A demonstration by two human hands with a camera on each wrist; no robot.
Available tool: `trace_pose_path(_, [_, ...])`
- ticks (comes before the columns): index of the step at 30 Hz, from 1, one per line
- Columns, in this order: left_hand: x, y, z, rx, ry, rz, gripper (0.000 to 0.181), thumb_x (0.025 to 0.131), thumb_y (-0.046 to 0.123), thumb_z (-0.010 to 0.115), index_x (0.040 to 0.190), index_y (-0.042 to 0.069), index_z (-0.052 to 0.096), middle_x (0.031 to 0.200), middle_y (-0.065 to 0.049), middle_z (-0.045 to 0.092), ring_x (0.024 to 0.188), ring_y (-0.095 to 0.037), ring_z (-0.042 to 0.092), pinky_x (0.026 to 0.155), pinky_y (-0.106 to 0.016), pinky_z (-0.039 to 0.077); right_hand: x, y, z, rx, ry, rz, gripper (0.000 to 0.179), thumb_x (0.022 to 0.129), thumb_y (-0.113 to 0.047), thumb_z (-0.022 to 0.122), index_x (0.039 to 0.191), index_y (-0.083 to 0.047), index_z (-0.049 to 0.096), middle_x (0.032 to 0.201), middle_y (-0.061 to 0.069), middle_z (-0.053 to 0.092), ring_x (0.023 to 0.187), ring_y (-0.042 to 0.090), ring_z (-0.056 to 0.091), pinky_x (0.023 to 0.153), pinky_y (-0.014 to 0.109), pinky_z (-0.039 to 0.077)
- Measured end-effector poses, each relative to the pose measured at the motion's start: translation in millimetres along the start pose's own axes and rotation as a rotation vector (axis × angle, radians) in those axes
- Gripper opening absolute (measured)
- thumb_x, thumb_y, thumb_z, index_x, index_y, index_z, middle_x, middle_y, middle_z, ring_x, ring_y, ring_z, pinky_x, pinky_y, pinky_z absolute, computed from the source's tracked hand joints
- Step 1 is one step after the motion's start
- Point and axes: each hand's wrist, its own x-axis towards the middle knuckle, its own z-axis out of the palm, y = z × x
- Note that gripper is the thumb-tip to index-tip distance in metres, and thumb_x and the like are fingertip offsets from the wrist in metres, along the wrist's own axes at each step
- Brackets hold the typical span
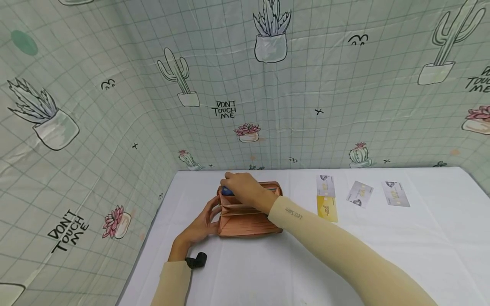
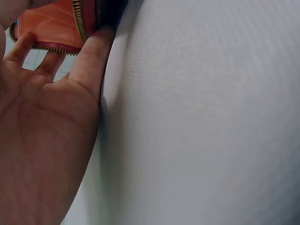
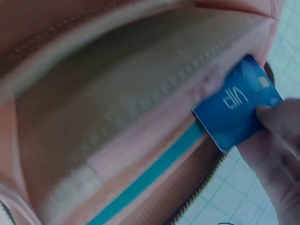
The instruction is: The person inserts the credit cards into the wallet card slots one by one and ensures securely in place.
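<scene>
An orange zip wallet (image 1: 249,227) stands spread wide on the white table, its inner compartments facing up. My left hand (image 1: 200,224) holds its left side; in the left wrist view, fingers (image 2: 91,54) lie against the zipped edge. Over the wallet's far left corner, my right hand (image 1: 246,189) pinches a blue card (image 3: 234,110) marked VIP between thumb and fingers. One end of this card overlaps the pocket at the wallet's back; how deep it sits is unclear. A teal strip (image 3: 150,180) shows along the same pocket.
To the right of the wallet lie a silver card (image 1: 325,185), a yellow card (image 1: 327,208) touching its near edge, a tilted silver card (image 1: 360,194) and another silver card (image 1: 396,194). A patterned cloth (image 1: 298,93) rises behind the white table (image 1: 432,246).
</scene>
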Motion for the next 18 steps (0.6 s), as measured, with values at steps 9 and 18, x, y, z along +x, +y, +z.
trace_pose_path(9, [0.5,1.4,1.4,-0.025,-0.002,0.011,0.110,0.088,-0.016,0.070,0.169,0.008,0.001,0.174,-0.023,0.000,0.160,-0.044,0.005,0.107,-0.020,0.045,4.9,7.0,-1.1,0.024,-0.051,-0.049,0.030,0.098,-0.009,0.077,0.125,-0.021,0.079,0.113,0.004,0.069,0.102,0.020,0.072,0.089,0.039,0.061])
trace_pose_path(18, [0.5,2.6,2.0,-0.002,-0.007,0.006,0.108,0.091,-0.013,0.070,0.170,0.010,0.000,0.174,-0.022,-0.002,0.160,-0.045,0.005,0.109,-0.021,0.045,-5.1,16.7,2.2,0.141,-0.015,0.004,0.033,0.100,0.001,0.070,0.130,-0.013,0.073,0.118,0.007,0.068,0.103,0.025,0.072,0.090,0.041,0.060])
